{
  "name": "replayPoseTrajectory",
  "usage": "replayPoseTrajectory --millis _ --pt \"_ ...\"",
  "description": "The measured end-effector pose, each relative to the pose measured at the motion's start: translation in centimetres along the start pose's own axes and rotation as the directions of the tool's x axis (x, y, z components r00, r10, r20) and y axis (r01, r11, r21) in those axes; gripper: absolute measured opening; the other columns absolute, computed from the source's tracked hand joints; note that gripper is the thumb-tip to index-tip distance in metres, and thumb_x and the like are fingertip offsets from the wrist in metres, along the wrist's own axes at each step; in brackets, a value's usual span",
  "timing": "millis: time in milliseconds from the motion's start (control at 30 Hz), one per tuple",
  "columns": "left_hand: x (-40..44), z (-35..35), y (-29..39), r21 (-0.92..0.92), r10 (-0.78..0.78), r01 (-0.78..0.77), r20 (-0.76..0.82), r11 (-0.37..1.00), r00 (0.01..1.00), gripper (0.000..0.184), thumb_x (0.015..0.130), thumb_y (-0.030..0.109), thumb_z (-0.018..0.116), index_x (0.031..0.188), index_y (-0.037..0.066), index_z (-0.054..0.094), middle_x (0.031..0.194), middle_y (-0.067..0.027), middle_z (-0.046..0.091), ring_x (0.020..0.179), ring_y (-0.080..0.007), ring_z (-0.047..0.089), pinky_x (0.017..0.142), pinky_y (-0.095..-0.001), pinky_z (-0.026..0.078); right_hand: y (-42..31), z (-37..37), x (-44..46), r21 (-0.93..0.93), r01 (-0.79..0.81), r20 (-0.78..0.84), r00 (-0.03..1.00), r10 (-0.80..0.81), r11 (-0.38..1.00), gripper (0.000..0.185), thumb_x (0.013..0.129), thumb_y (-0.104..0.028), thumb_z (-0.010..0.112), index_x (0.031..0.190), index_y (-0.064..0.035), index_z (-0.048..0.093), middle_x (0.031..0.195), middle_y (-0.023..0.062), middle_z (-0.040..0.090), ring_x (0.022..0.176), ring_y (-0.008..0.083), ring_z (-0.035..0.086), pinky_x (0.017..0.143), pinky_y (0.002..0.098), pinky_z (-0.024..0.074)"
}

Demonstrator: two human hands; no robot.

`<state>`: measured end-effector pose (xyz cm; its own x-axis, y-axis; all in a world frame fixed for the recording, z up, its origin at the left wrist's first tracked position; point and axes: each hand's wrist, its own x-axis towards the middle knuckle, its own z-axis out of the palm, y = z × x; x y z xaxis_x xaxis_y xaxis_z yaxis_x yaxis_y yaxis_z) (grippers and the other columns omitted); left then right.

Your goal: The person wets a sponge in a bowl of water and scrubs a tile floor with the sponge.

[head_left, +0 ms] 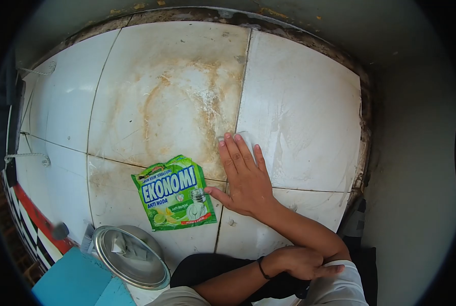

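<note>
My right hand lies palm down on the floor tiles, fingers stretched out and slightly spread. Under its fingertips is a small white piece of material, mostly covered; its kind is unclear. The thumb tip touches or nearly touches the right edge of a green EKONOMI cleaning-cream packet lying flat on the tiles. My left hand, with a dark band at the wrist, crosses to my right upper arm. Its fingers are mostly curled at the hem of the white sleeve, with one finger pointing out over the cloth.
Brown stains mark the tile ahead. A round metal-rimmed lid or pan stands lower left, beside a brush and a light-blue surface. Grey walls bound the far and right sides. Cords lie at left.
</note>
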<state>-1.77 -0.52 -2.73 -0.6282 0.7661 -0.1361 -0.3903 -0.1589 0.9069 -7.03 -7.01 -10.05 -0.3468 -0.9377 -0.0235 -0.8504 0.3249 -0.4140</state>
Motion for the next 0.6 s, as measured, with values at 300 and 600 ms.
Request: replayPoseTrajectory --millis 300,600 --pt "-1.0 -2.7 0.5 -0.162 0.044 -0.342 -0.851 0.925 0.524 0.092 0.099 0.075 0.033 0.144 -0.006 0.039 0.124 -0.0265 0.064 0.123 -0.0378 0.061 0.102 -0.0401 0.047 10.7 -3.0 24.2 -0.209 -0.166 -0.075 0.985 0.154 0.964 0.104 0.092 -0.080 0.030 0.162 -0.0050 0.017 0.170 0.0100 0.014 0.158 0.0241 0.007 0.127 0.0459 0.0073" --pt "0.0 -2.0 -0.5 -0.423 0.007 -0.244 -0.489 0.873 0.872 0.098 0.098 0.077 0.011 0.141 -0.008 0.034 0.142 -0.0241 0.046 0.135 -0.0316 0.043 0.113 -0.0376 0.035 4.4 -0.3 12.5 -0.058 0.035 -0.004 0.999 -0.035 0.998 0.107 0.092 -0.074 0.045 0.159 0.0045 0.017 0.167 0.0210 0.017 0.157 0.0313 0.008 0.127 0.0486 0.0067"
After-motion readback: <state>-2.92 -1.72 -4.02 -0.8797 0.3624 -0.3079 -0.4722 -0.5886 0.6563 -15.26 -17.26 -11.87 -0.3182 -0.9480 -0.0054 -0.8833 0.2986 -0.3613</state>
